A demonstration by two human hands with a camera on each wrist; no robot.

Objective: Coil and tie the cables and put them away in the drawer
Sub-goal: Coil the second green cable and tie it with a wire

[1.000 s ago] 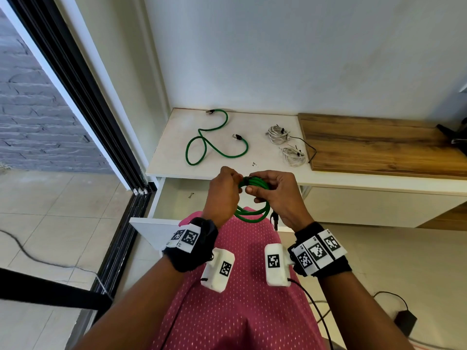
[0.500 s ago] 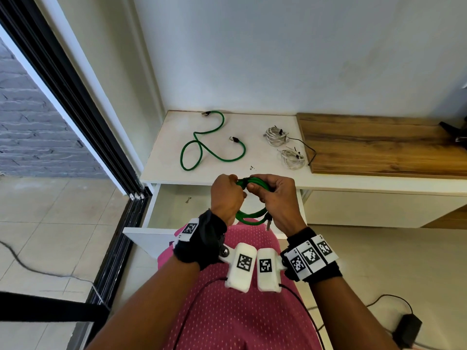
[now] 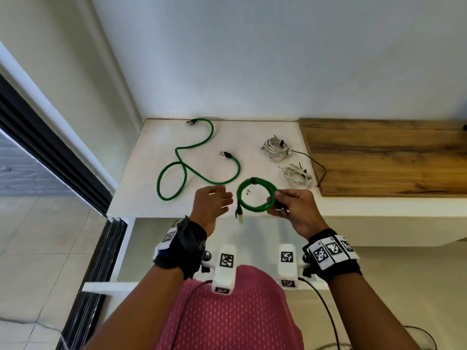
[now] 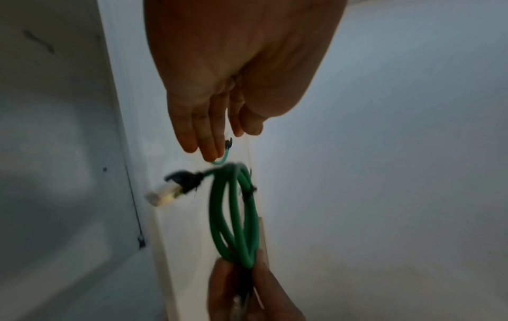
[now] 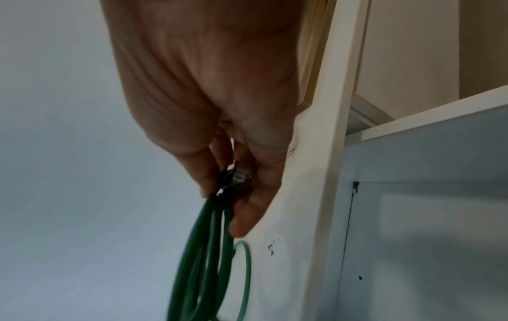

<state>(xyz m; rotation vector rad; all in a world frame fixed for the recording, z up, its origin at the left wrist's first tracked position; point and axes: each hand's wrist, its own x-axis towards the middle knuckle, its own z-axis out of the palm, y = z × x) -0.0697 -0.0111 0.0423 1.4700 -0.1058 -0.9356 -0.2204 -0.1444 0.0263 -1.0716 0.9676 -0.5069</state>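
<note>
Green coil, bound by a dark tie, hangs pinched in the right hand above the open drawer; left hand hovers beside it, fingers slack, empty. Stowing seems next: lower it into the drawer
</note>
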